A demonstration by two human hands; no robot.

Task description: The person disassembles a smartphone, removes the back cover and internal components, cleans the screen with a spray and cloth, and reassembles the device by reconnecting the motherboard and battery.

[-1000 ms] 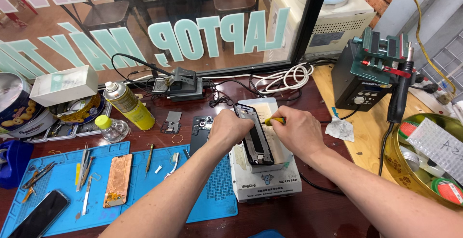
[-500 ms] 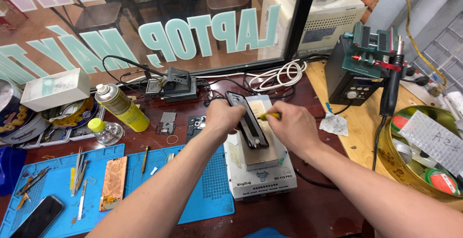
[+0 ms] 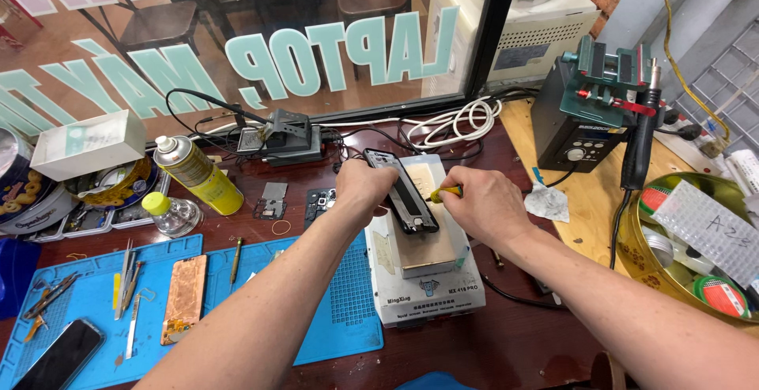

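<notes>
While both hands meet over the heating plate, the scene reads so:

Left fingers: the left hand point(image 3: 360, 188) is clenched around the upper part of the black phone frame point(image 3: 402, 192), tilting it up on its long edge.
Right fingers: the right hand point(image 3: 478, 204) pinches a small yellow-handled tool point(image 3: 444, 193), its tip against the frame's right edge.
Frame position: it rests on the tan top of the white heating plate point(image 3: 427, 279), near the plate's left half.
Edges and room: bare plate top lies to the right of the frame; the plate's left side overlaps the blue work mat point(image 3: 332, 311).
Surface: a dark red-brown bench point(image 3: 506, 342), with tweezers point(image 3: 126, 279), a copper-coloured panel point(image 3: 183, 297) and a dark phone point(image 3: 59, 354) well apart on the mat.
Surroundings: a yellow spray can point(image 3: 194, 173) lies near the window; a soldering station point(image 3: 589, 113) stands to the right.
Frame look: long, narrow, black, with a glossy inner strip.
</notes>
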